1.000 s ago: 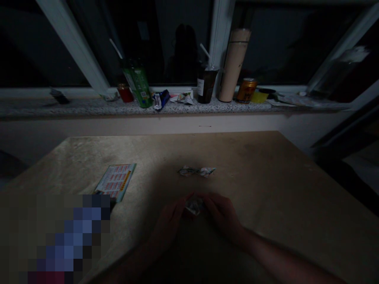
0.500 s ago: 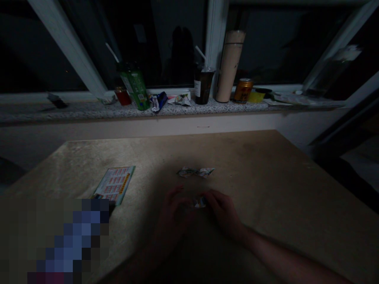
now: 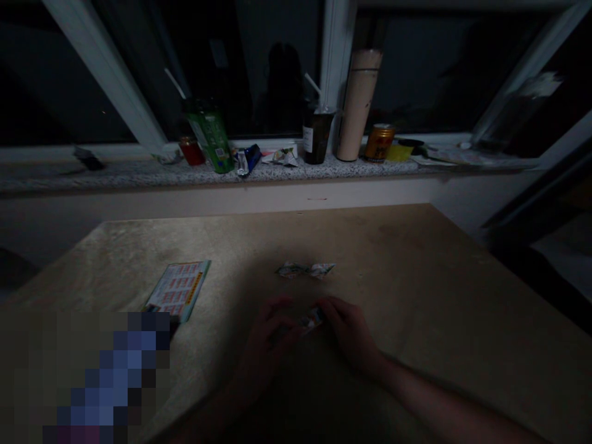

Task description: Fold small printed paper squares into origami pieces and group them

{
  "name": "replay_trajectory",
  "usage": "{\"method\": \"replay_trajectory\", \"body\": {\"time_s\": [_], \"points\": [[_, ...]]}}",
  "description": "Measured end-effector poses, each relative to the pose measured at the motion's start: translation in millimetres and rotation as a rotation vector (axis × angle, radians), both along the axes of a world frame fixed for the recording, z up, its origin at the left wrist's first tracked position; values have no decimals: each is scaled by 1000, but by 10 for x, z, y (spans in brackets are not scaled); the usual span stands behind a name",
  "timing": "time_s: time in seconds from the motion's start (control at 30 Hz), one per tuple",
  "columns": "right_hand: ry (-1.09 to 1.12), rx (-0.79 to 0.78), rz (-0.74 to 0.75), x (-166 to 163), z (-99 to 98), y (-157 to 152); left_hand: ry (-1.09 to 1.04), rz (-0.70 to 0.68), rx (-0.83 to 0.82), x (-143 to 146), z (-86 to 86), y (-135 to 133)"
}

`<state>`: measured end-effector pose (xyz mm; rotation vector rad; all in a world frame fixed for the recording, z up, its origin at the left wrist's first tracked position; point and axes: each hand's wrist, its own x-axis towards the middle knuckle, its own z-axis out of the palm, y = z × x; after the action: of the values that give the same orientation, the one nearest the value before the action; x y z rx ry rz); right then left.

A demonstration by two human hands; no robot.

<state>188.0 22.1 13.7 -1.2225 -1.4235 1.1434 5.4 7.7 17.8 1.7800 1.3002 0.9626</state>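
Note:
The light is dim. Both of my hands rest close together on a tan table (image 3: 416,290) near its front. My left hand (image 3: 271,333) and my right hand (image 3: 349,330) pinch a small folded printed paper piece (image 3: 311,320) between their fingertips. Just beyond them lies a finished folded paper shape (image 3: 305,269), long with pointed ends, flat on the table and untouched.
A printed leaflet (image 3: 179,288) lies at the left of the table. On the stone windowsill (image 3: 115,172) behind stand a green bottle (image 3: 210,139), a red jar (image 3: 190,151), a dark cup with straw (image 3: 317,135), a tall beige tumbler (image 3: 356,105), an orange can (image 3: 379,142) and wrappers.
The paper between my fingers has gone from a bulky crumpled form to a flatter, narrower piece, and my hands have shifted slightly around it.

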Motion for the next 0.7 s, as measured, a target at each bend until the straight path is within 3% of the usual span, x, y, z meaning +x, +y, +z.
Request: {"method": "replay_trajectory", "body": {"time_s": [0.13,0.37,0.7], "points": [[29,-24,-63,6,-26,20,-78,-8,-4,10,-20,8],[57,-40,-149,14,-43,47,-134,200,-221,53,80,0],[54,-18,-266,65,-21,94,-26,187,-160,31,29,7]]}}
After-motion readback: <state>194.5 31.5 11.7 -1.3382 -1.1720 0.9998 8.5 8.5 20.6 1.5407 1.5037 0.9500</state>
